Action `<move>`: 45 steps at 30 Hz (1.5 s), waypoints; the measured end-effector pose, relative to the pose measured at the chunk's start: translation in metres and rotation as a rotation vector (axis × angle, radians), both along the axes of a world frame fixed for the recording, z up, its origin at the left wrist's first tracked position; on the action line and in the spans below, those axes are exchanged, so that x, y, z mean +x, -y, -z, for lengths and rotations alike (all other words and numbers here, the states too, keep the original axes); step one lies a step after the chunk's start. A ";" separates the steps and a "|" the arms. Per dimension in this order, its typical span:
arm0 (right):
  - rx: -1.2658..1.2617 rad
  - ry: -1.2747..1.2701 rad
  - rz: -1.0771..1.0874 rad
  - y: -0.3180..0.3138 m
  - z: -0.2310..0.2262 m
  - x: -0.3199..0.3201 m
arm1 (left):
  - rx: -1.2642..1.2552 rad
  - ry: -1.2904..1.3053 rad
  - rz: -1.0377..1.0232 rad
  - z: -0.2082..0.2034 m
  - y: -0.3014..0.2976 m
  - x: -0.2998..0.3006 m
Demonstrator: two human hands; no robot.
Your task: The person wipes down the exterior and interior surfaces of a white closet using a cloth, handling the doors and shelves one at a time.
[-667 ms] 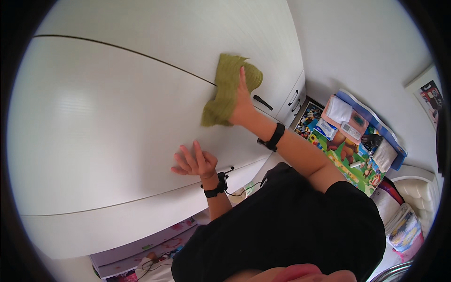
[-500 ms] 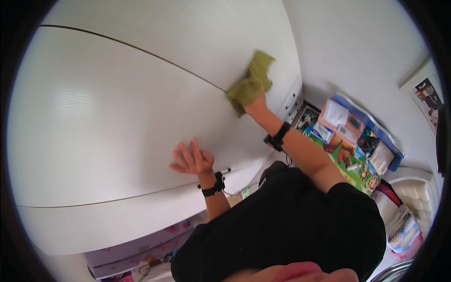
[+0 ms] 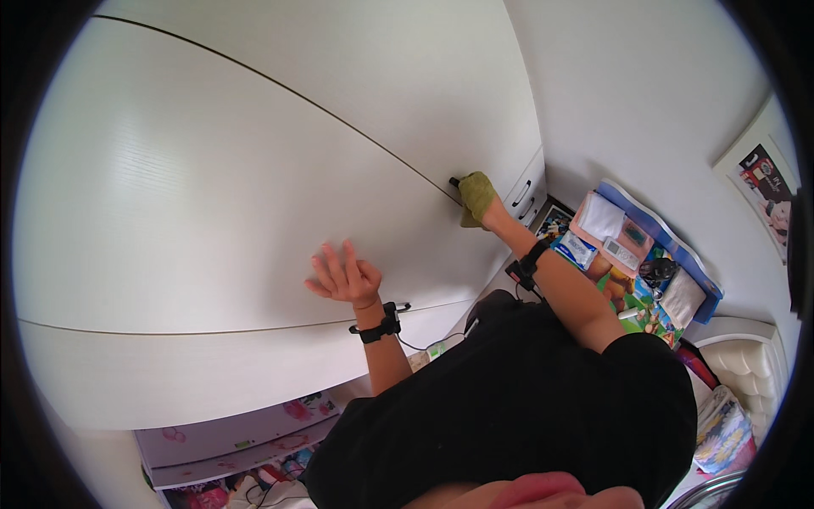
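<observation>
Our right hand (image 3: 494,218) holds a green cloth (image 3: 478,195) bunched close, its fingers hidden beneath the folds; our left hand (image 3: 346,276) holds nothing, its fingers loosely spread before the white door (image 3: 195,229), and we cannot tell whether they touch it. Half a second ago the cloth lay looser, with a flap reaching up the panel; now it is gathered compactly around a black handle (image 3: 454,181), whose end pokes out beside it, low along the dark door seam. We judge that the wiping has passed from the flat face to the handle. Farther right, two drawer handles (image 3: 522,195) sit near the wall. Beyond our forearm, a blue-and-white packet (image 3: 576,252) carries lettering too small for us to read surely, and it lies on a surface covered in bright cartoon pictures (image 3: 615,291). On the wall, a framed picture (image 3: 761,174) shows some pale print on a dark ground, likewise unclear to us. At lower left, a lilac cabinet (image 3: 229,441) bears pink flower motifs.
</observation>
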State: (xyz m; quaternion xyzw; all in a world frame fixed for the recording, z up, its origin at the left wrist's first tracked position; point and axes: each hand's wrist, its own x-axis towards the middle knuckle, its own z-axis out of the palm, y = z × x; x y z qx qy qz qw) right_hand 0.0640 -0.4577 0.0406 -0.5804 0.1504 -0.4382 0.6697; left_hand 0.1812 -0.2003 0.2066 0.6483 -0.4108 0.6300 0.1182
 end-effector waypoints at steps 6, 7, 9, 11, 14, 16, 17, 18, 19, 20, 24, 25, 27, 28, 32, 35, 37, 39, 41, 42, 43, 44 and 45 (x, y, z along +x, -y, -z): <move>0.151 0.062 -0.431 0.031 0.011 -0.002 | 0.009 -0.022 -0.008 -0.002 0.001 -0.005; -0.407 -0.226 -0.211 0.037 0.018 0.002 | 0.019 -0.032 -0.003 -0.004 0.004 -0.006; -0.930 -0.548 0.070 0.050 0.032 -0.008 | 0.034 -0.048 0.056 -0.009 0.018 -0.005; -1.115 -0.663 -0.067 0.027 -0.015 -0.019 | 0.031 -0.099 0.006 0.000 -0.006 -0.010; -0.721 -0.227 -0.138 0.036 -0.002 -0.039 | 0.034 -0.104 0.063 -0.010 0.005 -0.013; -0.129 0.090 -0.287 0.043 0.010 -0.062 | 0.008 -0.059 0.069 -0.012 0.009 -0.011; -0.697 -0.284 -0.268 0.053 0.000 -0.072 | 0.008 -0.063 0.073 -0.011 0.008 -0.011; -1.259 -0.667 -0.230 0.058 -0.010 -0.081 | 0.013 -0.070 0.060 -0.010 0.006 -0.011; -1.258 -0.670 -0.222 0.061 -0.003 -0.092 | 0.016 -0.073 0.054 -0.012 0.008 -0.012; -0.845 -0.472 -0.217 0.061 0.005 -0.104 | 0.013 -0.071 0.052 -0.012 0.007 -0.013; -0.854 -0.452 0.246 0.077 0.024 -0.170 | 0.023 -0.093 0.067 -0.012 0.006 -0.013; -0.907 -0.284 0.332 0.085 0.038 -0.182 | 0.021 -0.115 0.048 -0.011 -0.001 -0.016; -0.848 -0.309 0.405 0.096 0.040 -0.229 | -0.007 -0.147 0.084 -0.011 0.011 -0.021; -0.890 -0.267 0.522 0.101 0.046 -0.242 | -0.022 -0.181 0.105 -0.012 0.013 -0.026; -0.922 -0.562 0.780 0.150 0.066 -0.283 | -0.152 -0.257 0.300 -0.010 0.038 -0.061; -0.001 -0.259 0.345 0.159 0.051 -0.308 | 0.041 -0.557 0.768 -0.003 0.064 -0.095; -0.370 -0.293 0.555 0.189 0.100 -0.338 | 0.209 -0.702 1.037 -0.003 0.111 -0.118; -0.317 -0.280 0.587 0.187 0.109 -0.344 | 0.251 -0.779 1.137 0.003 0.135 -0.134; -0.252 -0.235 0.647 0.179 0.088 -0.333 | 0.559 -0.983 1.227 0.009 0.142 -0.146; -0.283 -0.258 0.658 0.172 0.051 -0.315 | 0.509 -0.973 1.201 0.011 0.138 -0.149; -0.318 -0.278 0.656 0.159 -0.001 -0.294 | 0.551 -1.021 1.207 0.011 0.133 -0.150; -0.336 -0.279 0.668 0.144 -0.056 -0.284 | 0.606 -1.075 1.233 0.010 0.131 -0.152; -0.320 -0.252 0.696 0.129 -0.110 -0.279 | 0.633 -1.156 1.263 0.008 0.132 -0.156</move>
